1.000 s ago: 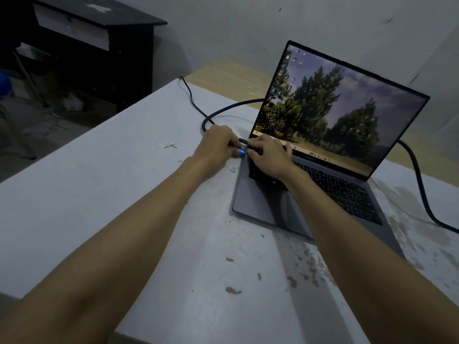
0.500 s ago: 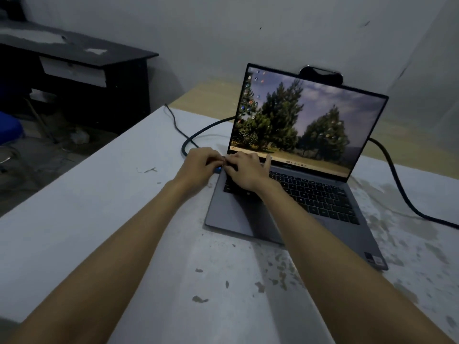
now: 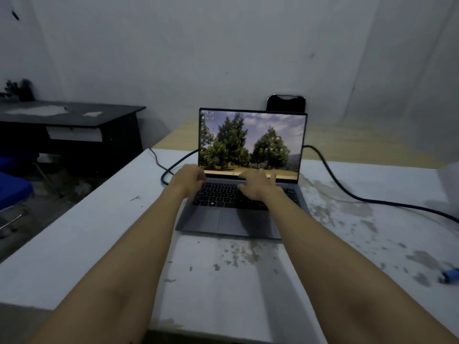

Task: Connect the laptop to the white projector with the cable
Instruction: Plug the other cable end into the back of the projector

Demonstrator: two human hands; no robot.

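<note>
The grey laptop [image 3: 224, 220] stands open on the white table [image 3: 99, 234], its screen showing trees. A thick black cable [image 3: 347, 193] loops from the laptop's left side, passes behind the screen and runs off to the right. My left hand [image 3: 187, 178] is curled over the cable's end at the laptop's left rear corner; the plug itself is hidden under the fingers. My right hand [image 3: 257, 186] lies flat on the keyboard with fingers spread, holding nothing. A blurred white shape [image 3: 450, 181] at the right edge may be the projector.
A thin black wire [image 3: 155, 157] runs off the table's far left edge. A small blue object [image 3: 449, 275] lies near the table's right front. A black chair back [image 3: 285, 103] shows behind the screen. A dark desk [image 3: 74, 115] stands at the left by the wall.
My right hand has left the laptop's left edge and moved onto the middle of the keyboard. The left hand stays by the cable end. My view has risen and now faces the laptop head-on.
</note>
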